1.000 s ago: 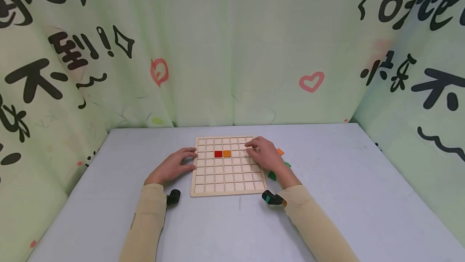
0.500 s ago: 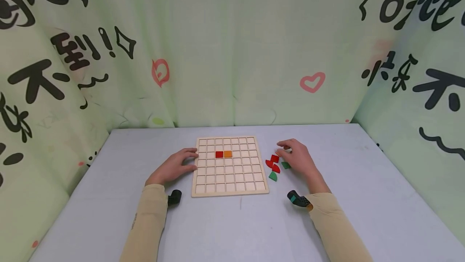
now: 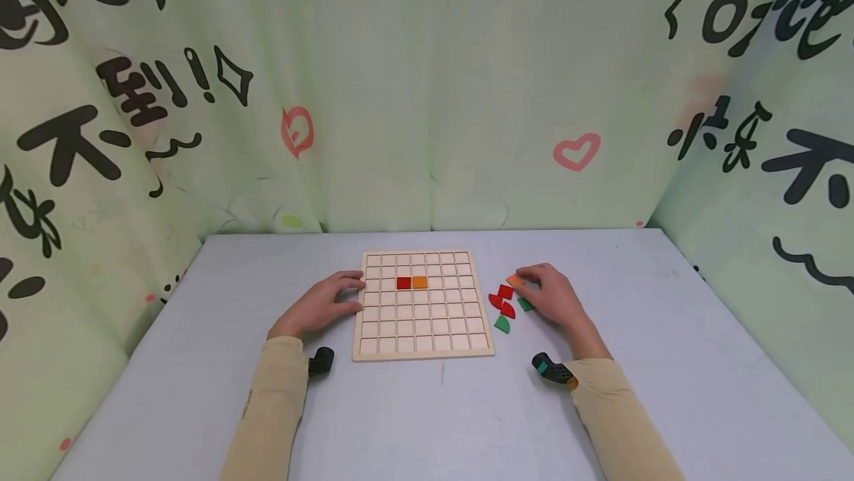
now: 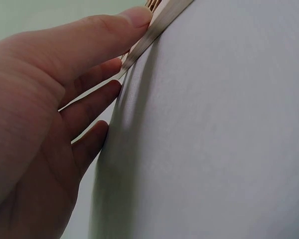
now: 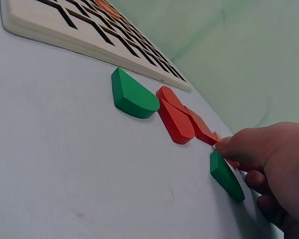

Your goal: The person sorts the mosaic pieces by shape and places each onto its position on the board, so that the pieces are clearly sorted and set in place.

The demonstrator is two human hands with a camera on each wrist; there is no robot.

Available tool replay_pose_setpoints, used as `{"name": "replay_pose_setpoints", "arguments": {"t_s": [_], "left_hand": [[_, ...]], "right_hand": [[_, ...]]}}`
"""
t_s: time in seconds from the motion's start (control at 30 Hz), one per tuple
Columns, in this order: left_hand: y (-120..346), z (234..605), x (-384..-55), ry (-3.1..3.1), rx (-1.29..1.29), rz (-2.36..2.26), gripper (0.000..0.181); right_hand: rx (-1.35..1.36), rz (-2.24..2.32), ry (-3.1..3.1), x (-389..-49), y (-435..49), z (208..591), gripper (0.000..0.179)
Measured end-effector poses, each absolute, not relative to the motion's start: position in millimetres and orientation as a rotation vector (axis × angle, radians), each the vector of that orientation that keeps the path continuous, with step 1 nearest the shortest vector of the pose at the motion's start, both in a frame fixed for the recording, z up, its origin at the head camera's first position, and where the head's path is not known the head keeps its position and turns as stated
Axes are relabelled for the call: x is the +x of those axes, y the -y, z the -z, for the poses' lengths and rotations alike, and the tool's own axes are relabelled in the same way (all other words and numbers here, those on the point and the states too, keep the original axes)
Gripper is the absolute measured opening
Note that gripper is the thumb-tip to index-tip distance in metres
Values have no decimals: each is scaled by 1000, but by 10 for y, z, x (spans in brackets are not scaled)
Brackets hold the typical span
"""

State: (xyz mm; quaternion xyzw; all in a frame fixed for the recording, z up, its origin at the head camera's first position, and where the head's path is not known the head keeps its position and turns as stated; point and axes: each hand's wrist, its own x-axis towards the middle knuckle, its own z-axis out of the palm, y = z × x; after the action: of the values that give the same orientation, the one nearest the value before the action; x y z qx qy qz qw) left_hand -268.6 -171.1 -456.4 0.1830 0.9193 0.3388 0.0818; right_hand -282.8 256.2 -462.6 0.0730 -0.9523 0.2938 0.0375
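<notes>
My left hand [image 3: 324,303] rests against the left edge of a wooden grid board [image 3: 427,353], its fingers loosely spread. The left wrist view shows the thumb [image 4: 137,17] at the board's rim. A red square tile [image 3: 403,283] and an orange square tile [image 3: 419,282] sit side by side in the grid. Right of the board, my right hand [image 3: 550,294] is lowered over loose pieces, fingertips right at an orange piece [image 3: 513,280]. In the right wrist view, a bit of red [image 5: 233,163] shows between thumb and fingers; I cannot tell whether they grip it.
Several loose red pieces [image 5: 178,124] lie between board and right hand. One green rounded piece [image 5: 134,94] lies nearer me, and another green piece [image 5: 226,177] is beside the right thumb. A printed curtain [image 3: 427,95] hangs behind the white table [image 3: 427,422].
My right hand has moved from over the board's right side to the loose pieces on the right, then lowered onto them. The left hand stays at the board's edge.
</notes>
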Motion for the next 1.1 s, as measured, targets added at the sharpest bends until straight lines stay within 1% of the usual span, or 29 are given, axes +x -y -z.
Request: {"name": "replay_pose_setpoints", "arguments": {"t_s": [0.23, 0.77, 1.1], "left_hand": [[1715, 4564, -2687, -2752, 559, -1013, 48], [1725, 4567, -2695, -2742, 545, -1034, 51], [1735, 4590, -2708, -2745, 571, -1020, 50]], "right_hand": [[291, -859, 2918, -2834, -2516, 4603, 36], [257, -851, 2908, -2826, -2514, 4610, 31], [249, -869, 2906, -2813, -2507, 4614, 36]]}}
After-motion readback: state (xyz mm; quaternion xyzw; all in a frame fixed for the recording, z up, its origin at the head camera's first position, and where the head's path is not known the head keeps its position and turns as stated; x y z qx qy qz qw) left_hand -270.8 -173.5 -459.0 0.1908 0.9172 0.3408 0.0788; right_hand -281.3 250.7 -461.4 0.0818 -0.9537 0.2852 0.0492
